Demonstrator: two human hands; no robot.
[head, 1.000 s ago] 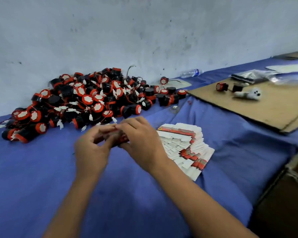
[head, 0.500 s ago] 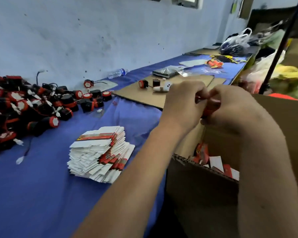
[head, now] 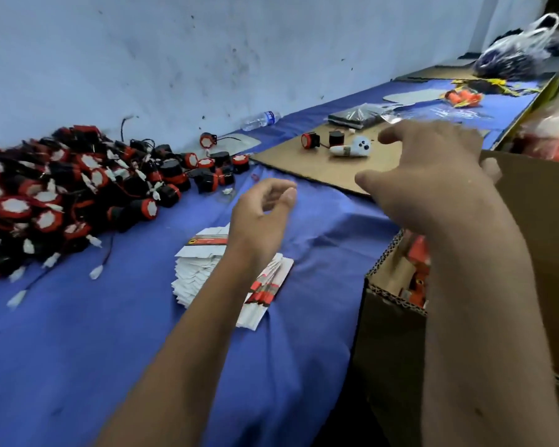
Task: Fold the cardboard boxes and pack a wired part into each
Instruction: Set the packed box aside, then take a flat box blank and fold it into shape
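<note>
Above the blue-covered table (head: 78, 350), both hands hang in the air holding nothing: left hand (head: 260, 217) over the stack of flat unfolded boxes (head: 204, 269), fingers loosely curled; right hand (head: 433, 185) over the near edge of the open cardboard carton (head: 391, 333), fingers spread. Pile of red-and-black wired parts (head: 71, 195) lies at table left against the wall, well apart from either hand; inside the carton, red-and-white packed boxes (head: 417, 269) partly visible, blurred, count not discernible.
</note>
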